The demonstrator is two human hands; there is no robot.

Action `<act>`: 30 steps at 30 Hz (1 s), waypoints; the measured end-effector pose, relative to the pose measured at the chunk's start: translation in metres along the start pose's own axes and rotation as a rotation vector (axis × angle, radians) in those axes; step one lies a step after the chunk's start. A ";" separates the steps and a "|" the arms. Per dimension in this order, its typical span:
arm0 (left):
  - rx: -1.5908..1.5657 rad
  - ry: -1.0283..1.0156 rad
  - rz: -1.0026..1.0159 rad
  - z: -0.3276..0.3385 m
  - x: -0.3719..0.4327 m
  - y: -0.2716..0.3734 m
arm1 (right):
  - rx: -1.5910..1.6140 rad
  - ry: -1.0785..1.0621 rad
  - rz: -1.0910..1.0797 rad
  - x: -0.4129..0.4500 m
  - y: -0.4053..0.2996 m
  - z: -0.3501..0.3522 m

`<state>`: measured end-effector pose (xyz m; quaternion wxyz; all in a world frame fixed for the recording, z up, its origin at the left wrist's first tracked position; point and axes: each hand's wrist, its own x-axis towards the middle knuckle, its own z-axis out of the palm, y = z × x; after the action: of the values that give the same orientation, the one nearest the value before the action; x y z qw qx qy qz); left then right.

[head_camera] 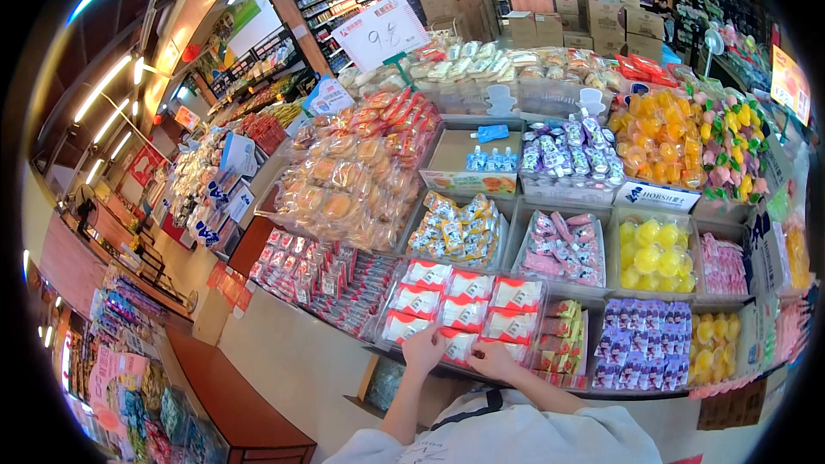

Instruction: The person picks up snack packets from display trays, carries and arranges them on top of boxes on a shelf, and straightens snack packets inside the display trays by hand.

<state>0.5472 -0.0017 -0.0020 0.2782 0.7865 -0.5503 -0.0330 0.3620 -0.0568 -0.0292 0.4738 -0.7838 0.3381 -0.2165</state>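
A clear plastic tray [540, 309] in front of me holds rows of red-and-white packets. One front-row packet [459, 343] lies between my two hands. The bent fingers of my left hand [423, 349] pinch its left edge. At its lower right side, my right hand [495, 361] has curled fingertips on the edge, partly covering the packet to the right. Red and green packets [559, 338] stand in the bin just right of the tray. To the left lie many small red-and-silver packets [322, 270].
Beyond the tray are bins of yellow-and-white pouches [454, 229], pink pouches [561, 241] and yellow jelly cups [651, 248]. Purple packets [641, 341] fill a bin at right. Wrapped cakes [348, 187] are heaped at left. An open cardboard box [367, 380] sits below the front edge.
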 end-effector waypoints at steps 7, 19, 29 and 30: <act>0.043 -0.055 -0.029 -0.003 -0.003 0.000 | 0.031 0.002 -0.023 0.001 -0.006 -0.019; 0.034 -0.108 -0.032 -0.002 0.002 -0.004 | 0.044 -0.055 -0.024 0.021 0.012 -0.034; 0.068 -0.165 -0.023 -0.003 0.005 -0.003 | 0.188 -0.108 0.091 0.022 0.015 -0.034; 0.052 -0.135 -0.012 -0.002 0.005 -0.004 | 0.159 -0.095 0.048 0.023 0.011 -0.036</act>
<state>0.5533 -0.0042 -0.0010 0.2199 0.7927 -0.5638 -0.0734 0.3503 -0.0988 -0.0222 0.5552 -0.7447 0.3156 -0.1939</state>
